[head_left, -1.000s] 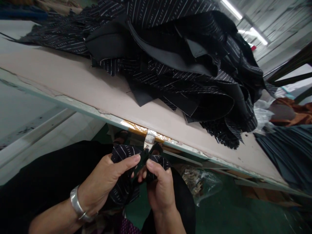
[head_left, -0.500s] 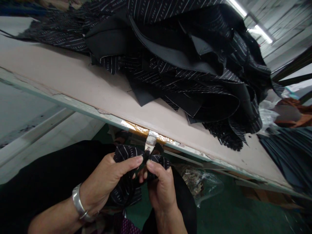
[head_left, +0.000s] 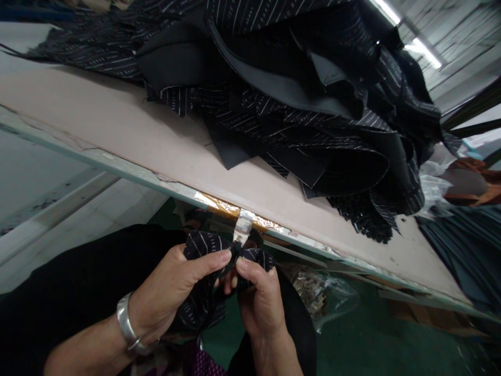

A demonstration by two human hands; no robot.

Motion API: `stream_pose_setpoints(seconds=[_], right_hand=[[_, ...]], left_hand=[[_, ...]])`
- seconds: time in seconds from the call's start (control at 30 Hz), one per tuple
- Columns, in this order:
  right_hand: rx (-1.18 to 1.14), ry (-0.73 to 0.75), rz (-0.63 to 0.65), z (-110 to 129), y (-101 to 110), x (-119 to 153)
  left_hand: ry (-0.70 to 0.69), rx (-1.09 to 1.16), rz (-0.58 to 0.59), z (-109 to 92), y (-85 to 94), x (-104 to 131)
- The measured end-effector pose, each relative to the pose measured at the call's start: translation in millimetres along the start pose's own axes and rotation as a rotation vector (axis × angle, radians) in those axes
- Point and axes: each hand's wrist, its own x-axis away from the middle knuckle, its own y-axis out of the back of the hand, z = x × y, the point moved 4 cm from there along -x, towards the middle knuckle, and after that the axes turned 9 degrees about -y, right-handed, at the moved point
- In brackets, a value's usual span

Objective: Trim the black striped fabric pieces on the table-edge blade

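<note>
Head view looks down past a desk (head_left: pixel 129 141) edge onto two bare hands working close together just below it. Left hand (head_left: pixel 168 297), with a silver bangle (head_left: pixel 127 326) on its wrist, is clamped on a small piece of black striped fabric (head_left: pixel 205 245): the thumb lies flat across the top of the cloth and the fingers curl under it. Right hand (head_left: pixel 260 305) is pinched shut on the other end of the same fabric, thumb on top, so the two thumbs almost meet tip to tip. The cloth bunches between them and hangs down beneath the left palm.

Just above the thumbs, a strip of silver tape (head_left: pixel 242 227) folds over the desk edge, set across a band of gold tape (head_left: pixel 219 204) that runs along that edge. Farther beyond the hands, on the desk top, lies a big heap of dark striped fabric pieces (head_left: pixel 297 94), some with plain grey lining turned up. Beyond the right hand, under the desk, sits a clear plastic bag (head_left: pixel 324 292) with small pale things inside; what they are cannot be told. Beneath both forearms is black cloth (head_left: pixel 66 282) on the person's lap. Well off to the right hand's far side lie brown cloth (head_left: pixel 477 183) and a stack of dark grey fabric (head_left: pixel 465 245).
</note>
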Motion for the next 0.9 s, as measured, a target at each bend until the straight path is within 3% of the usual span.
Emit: stream_pose_setpoints(seconds=[0.4,0.9], right_hand=[[0.006,0.006,0.016,-2.1,3.3,-2.2],[-0.002,0.045,0.05,-0.7,1.2,-1.0]], left_hand=[[0.0,0.02,0.0,4.8,2.3,2.0],[-0.032,-0.027,0.048,-2.9,0.7,-2.1]])
